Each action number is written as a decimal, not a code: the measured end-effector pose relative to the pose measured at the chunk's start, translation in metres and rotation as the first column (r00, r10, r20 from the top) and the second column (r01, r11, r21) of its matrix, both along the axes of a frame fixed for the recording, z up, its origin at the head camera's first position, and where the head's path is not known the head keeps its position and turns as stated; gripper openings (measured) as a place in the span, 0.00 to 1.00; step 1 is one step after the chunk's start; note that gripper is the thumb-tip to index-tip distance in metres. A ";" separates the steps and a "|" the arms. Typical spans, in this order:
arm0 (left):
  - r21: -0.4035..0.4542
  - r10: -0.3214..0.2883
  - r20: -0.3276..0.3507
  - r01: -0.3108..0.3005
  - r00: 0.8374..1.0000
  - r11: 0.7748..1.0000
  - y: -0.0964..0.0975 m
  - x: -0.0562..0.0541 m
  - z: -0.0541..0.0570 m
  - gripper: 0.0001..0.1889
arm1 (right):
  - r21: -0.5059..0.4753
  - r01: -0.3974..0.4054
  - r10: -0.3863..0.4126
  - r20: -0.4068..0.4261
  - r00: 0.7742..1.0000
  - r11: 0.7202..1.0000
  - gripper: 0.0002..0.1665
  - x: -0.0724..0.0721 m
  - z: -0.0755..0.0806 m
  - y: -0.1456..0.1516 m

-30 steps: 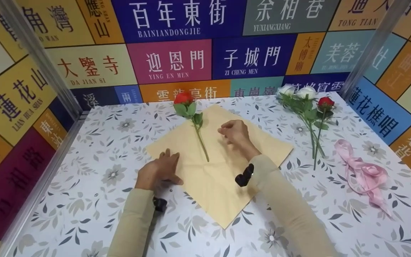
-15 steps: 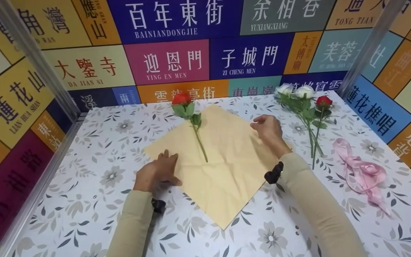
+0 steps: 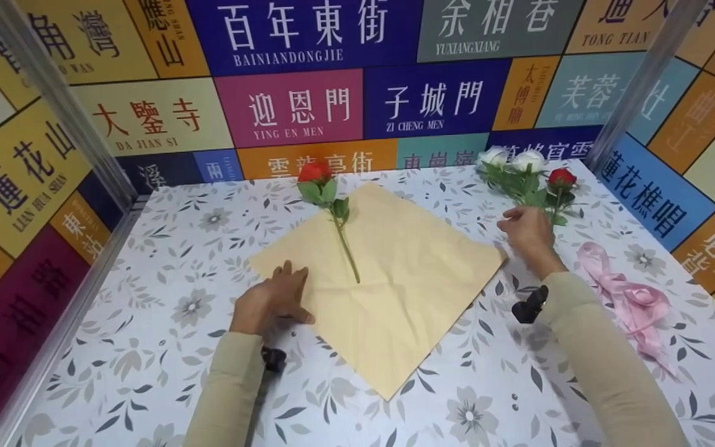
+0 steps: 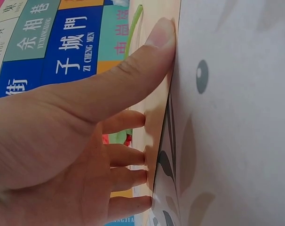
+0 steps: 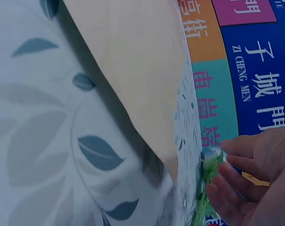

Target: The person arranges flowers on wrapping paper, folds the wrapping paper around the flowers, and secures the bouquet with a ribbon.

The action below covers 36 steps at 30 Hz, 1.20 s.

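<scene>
Table: a white cloth or sheet printed with grey flowers and leaves covers the table [image 3: 140, 354], spreading under both hands and past them on every side.
Walls: beyond the hands, and to either side, stand panels [image 3: 289, 105] in blue, pink, orange, yellow and teal, bearing large Chinese characters with spelled-out names beneath, such as "YING EN MEN".
Posts: a greyish post rises at each far corner, one [image 3: 62, 93] beyond the left hand, the other [image 3: 647, 81] beyond the right.
Paper: a tan square sheet [image 3: 388, 298], lightly creased, lies cornerwise between the hands.
Rose on the paper: one red rose [image 3: 340, 210], beyond the left hand, its stem on the sheet, its bloom past the edge.
Left hand: the left hand [image 3: 274, 298] rests spread, thumb and fingertips on the paper's near-left edge, gripping nothing.
Right hand: the right hand [image 3: 530, 236] hovers past the paper's right corner, fingers loosely bent, holding nothing visible; contact with the flowers cannot be told.
Other flowers: just beyond it, two white roses [image 3: 528, 162] and another red rose [image 3: 561, 180].
Ribbon: pink, looped ribbon [image 3: 634, 304], outside the right hand.
</scene>
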<state>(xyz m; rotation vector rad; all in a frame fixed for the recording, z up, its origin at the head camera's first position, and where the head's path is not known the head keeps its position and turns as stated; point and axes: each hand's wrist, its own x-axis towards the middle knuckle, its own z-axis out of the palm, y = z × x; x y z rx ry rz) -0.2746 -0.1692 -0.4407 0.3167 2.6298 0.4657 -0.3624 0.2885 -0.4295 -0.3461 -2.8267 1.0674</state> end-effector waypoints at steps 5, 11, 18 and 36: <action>0.014 0.028 0.008 -0.028 1.000 1.000 -0.001 0.000 0.000 0.56 | 0.005 0.032 -0.032 0.013 0.999 0.999 0.23 0.003 -0.002 0.027; -0.014 0.010 -0.003 -0.010 1.000 1.000 0.000 0.000 -0.001 0.55 | 0.089 0.081 -0.084 0.036 0.996 0.993 0.27 0.011 -0.011 0.051; -0.027 0.025 -0.004 -0.025 1.000 0.999 0.003 0.001 -0.001 0.55 | 0.107 0.104 -0.115 0.099 0.988 0.989 0.30 0.018 -0.020 0.066; -0.036 0.047 0.008 -0.047 0.999 0.998 0.000 0.002 0.002 0.55 | 0.082 0.084 -0.098 0.189 0.977 0.993 0.27 0.022 -0.017 0.073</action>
